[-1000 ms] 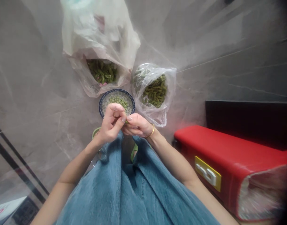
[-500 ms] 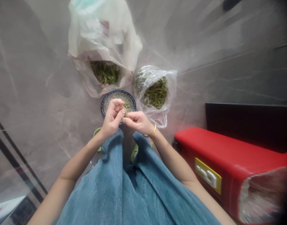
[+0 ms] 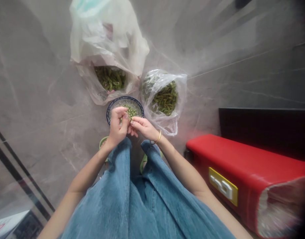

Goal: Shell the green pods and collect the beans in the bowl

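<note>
My left hand (image 3: 118,126) and my right hand (image 3: 145,128) meet over the near edge of a blue-rimmed plate (image 3: 109,111). Between their fingertips is a small green edamame pod (image 3: 130,119), mostly covered by the fingers. Both hands pinch it, the left with thumb and curled fingers, the right with thumb and forefinger. Shelled green beans (image 3: 132,111) lie on the plate. Beyond it to the left, a white plastic bag (image 3: 132,66) opens on green pods (image 3: 111,79). Right of the plate, a clear plastic bag (image 3: 181,88) holds more pods (image 3: 167,99).
A red bin-like container (image 3: 229,159) with a yellow plate on its side lies at the right, beside a black panel (image 3: 262,132). My green slippers (image 3: 143,162) are below the plate on the grey floor (image 3: 42,99). A box (image 3: 13,225) is at the lower left.
My hands have shifted slightly down and left, and the right hand's lower fingers have spread. More of the beans on the plate now show. The view has moved slightly.
</note>
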Demonstrator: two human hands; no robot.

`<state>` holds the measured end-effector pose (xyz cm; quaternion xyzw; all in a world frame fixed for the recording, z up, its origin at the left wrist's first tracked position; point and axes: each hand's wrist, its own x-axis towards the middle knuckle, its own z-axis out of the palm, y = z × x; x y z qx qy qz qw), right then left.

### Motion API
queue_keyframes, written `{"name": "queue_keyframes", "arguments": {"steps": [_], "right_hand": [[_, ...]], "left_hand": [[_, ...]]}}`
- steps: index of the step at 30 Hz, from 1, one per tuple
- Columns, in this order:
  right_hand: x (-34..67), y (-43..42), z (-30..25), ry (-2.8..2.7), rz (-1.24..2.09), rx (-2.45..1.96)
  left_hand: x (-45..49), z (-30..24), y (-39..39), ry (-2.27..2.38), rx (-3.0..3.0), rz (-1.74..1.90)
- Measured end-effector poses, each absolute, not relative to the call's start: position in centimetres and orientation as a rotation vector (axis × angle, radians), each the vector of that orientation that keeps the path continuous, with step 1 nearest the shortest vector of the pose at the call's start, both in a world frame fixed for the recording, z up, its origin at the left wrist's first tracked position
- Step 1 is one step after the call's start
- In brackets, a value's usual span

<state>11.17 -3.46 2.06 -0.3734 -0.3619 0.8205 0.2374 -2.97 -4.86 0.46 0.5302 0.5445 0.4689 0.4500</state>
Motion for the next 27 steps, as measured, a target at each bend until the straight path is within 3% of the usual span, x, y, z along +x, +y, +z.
{"name": "queue_keyframes", "arguments": {"steps": [10,18,23,27], "right_hand": [[11.0,-3.5,0.3,-0.765,2.278,-1.100],[10.2,-3.2,-1.1,-0.630,2.297,-1.190],[10.4,-2.9,-1.4,-0.553,2.269,-1.195],[10.5,-2.6,-1.4,-0.470,2.276,-1.210]], "left_hand": [[-7.1,-1.6,-1.7,1.669,1.492,1.211],[-10.3,-4.7,4.5,1.775,1.806,0.908],[-8.5,-4.2,2.8,1.665,1.737,1.135],[-6.3,-2.9,-0.4,1.562,1.749,0.987]]}}
